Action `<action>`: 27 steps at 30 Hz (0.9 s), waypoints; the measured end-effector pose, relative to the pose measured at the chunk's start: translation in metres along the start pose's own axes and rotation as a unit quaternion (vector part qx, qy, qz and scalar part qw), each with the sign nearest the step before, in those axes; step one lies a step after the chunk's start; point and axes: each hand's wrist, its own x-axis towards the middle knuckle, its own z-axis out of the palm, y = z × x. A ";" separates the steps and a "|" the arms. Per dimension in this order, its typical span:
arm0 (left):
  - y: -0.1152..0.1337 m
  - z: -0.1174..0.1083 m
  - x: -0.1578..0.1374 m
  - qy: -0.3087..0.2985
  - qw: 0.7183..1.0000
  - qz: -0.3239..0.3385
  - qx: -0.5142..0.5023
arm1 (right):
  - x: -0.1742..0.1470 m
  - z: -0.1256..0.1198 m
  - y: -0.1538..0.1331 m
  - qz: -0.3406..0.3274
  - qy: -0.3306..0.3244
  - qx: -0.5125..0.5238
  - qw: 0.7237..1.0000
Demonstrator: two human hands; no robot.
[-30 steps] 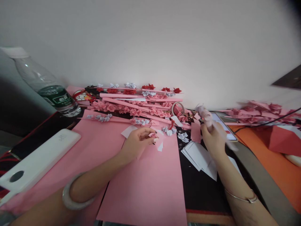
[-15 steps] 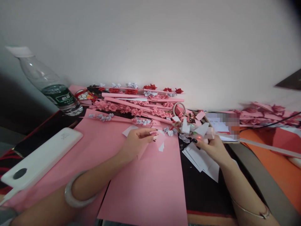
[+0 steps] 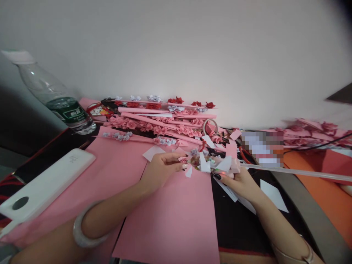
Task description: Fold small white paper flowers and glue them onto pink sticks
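My left hand pinches a small folded pink paper flower between thumb and fingers, over the pink paper sheets. Beside it, my right hand grips what looks like a hot glue gun with a small red light, partly covered by white and pink paper pieces. From its back a long translucent glue stick reaches to the right. The front of the gun is close to the pink flower; whether they touch I cannot tell. Under my right hand lie white paper slips.
Rows of pink, red and white paper flowers lie along the wall with rolled pink paper and a tape roll. At left are a water bottle and a white power bank. Orange paper lies at right.
My right hand has moved left with the glue gun, bringing its front beside the flower in my left hand. A white slip at right is now uncovered. My left hand has barely moved.
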 end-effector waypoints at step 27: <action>0.000 0.000 -0.001 0.017 0.999 0.018 0.029 | 0.000 -0.001 -0.006 -0.019 0.010 -0.086 0.996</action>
